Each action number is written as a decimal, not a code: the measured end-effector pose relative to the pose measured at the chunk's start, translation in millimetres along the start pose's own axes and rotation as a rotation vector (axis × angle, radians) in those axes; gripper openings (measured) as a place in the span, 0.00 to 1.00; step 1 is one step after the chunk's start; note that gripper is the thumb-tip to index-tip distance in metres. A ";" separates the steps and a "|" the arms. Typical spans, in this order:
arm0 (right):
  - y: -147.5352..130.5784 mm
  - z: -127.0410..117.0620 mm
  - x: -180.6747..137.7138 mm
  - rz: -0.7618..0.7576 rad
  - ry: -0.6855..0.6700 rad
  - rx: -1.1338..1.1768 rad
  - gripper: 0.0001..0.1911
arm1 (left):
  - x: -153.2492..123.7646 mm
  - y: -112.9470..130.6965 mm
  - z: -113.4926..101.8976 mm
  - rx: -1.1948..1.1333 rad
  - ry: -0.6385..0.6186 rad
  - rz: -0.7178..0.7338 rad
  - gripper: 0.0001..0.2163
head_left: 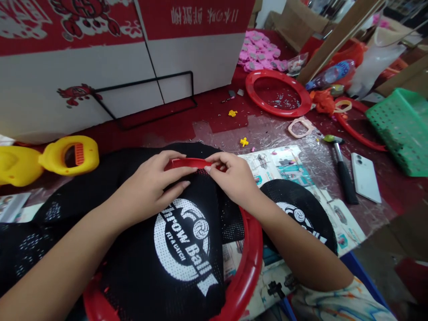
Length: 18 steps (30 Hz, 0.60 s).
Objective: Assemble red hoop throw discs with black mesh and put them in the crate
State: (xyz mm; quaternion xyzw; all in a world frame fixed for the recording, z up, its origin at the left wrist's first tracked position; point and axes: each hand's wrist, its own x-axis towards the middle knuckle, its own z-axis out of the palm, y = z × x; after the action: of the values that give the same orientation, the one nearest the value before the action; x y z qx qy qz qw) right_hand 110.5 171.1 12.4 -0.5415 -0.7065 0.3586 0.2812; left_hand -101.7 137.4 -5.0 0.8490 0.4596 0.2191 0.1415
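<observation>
A large red plastic ring (251,249) lies in front of me, with a black mesh fabric disc (133,258) printed "Throw Ball" draped over much of it. At the ring's far side, my left hand (158,180) grips the red rim between thumb and fingers. Close beside it, my right hand (230,176) pinches the same rim and the edge of the mesh. The fabric hides most of the ring's left part. Another black mesh disc (297,214) lies partly under my right forearm.
Yellow plastic parts (72,156) stand at left, before a white and red carton (117,67) and a black wire frame (143,80). To the right are a hammer (343,171), a white phone (366,177), a green basket (401,129) and another red ring (277,109). Pink pieces (259,50) are piled behind.
</observation>
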 end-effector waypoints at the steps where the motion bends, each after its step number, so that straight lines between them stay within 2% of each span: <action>1: -0.1 0.6 0.4 -0.003 0.000 -0.002 0.08 | 0.2 -0.4 0.0 0.001 0.002 0.007 0.16; 11: -5.0 3.8 3.1 -0.021 0.014 -0.048 0.07 | -0.8 -1.1 1.9 0.084 0.004 0.010 0.16; 18: -6.8 8.7 5.0 -0.093 0.023 -0.269 0.09 | -1.7 -1.5 7.2 0.206 0.001 0.005 0.18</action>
State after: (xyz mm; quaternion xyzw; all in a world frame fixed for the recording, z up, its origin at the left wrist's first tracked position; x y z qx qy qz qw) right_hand 98.5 173.2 12.9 -0.5452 -0.7691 0.2412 0.2305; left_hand -100.0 136.5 -12.2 0.8602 0.4774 0.1714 0.0529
